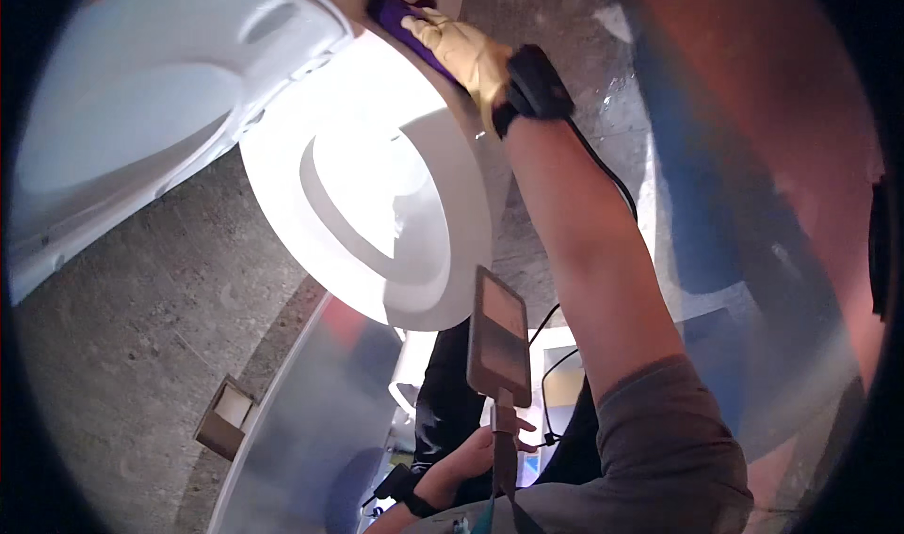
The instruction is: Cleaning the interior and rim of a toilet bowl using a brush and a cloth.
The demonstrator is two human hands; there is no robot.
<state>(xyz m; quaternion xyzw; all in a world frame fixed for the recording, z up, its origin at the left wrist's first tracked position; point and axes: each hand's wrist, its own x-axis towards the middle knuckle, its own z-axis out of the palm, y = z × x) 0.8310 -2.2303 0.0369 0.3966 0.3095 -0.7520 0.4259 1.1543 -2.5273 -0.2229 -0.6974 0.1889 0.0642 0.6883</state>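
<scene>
A white toilet bowl point(462, 202) fills the middle, brightly lit, with its raised white seat or lid point(127, 117) at the upper left. My right hand point(452, 43) wears a pale yellow glove and lies along the bowl's outer side near the top. Purple material with a dark end shows under its fingers; whether this is part of the glove or a held cloth, I cannot tell. Low in the view, my bare left hand point(480, 453) is near my lap, fingers apart, partly behind a lanyard strap point(503, 456). Nothing shows in it.
A grey-framed card holder or device point(499, 336) hangs from the lanyard. Black cables run from the wrist units point(540, 82). On the stone-like floor point(162, 287) stands a small brown open box point(226, 417) beside a pale curved panel point(318, 407). Blue and reddish surfaces lie at the right.
</scene>
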